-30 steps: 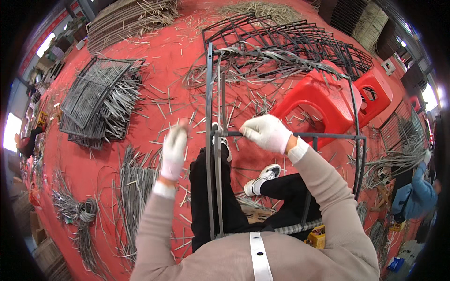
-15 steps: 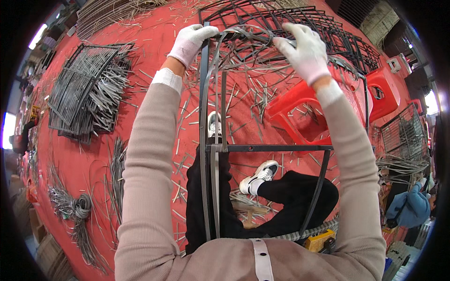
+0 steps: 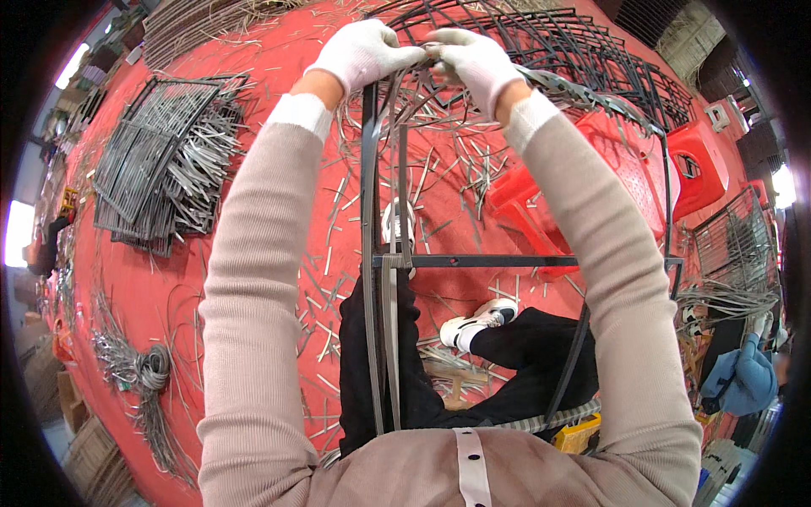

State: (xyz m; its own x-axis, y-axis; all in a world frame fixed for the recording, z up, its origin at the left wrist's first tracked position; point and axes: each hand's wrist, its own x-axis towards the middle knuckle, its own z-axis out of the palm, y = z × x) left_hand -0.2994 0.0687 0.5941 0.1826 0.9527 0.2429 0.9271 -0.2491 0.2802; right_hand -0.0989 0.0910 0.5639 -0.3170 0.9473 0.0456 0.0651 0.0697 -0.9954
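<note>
A black metal frame (image 3: 507, 262) stands before me between my legs, partly wrapped with flat grey plastic strip (image 3: 394, 338). At its far left corner, my left hand (image 3: 359, 59) in a white glove is closed, thumb and forefinger pinched together on the strip. My right hand (image 3: 480, 66), gloved too, is bent in a pinch on the strip close beside the left fingertips. The bit of strip between the fingers is mostly hidden. Loose grey strips hang from the frame's far bar just below both hands.
Red plastic stools (image 3: 621, 160) stand to the right of the frame. Stacked black metal frames (image 3: 583, 51) lie at the far side. Woven grey panels (image 3: 156, 160) and a coil of strip (image 3: 152, 369) lie left. Strip offcuts litter the red floor (image 3: 279, 220). A person in blue (image 3: 743, 376) is at right.
My right hand has moved left along the far bar, drawing in the loop of strip, and now meets my left hand. The left hand has shifted slightly right and farther away.
</note>
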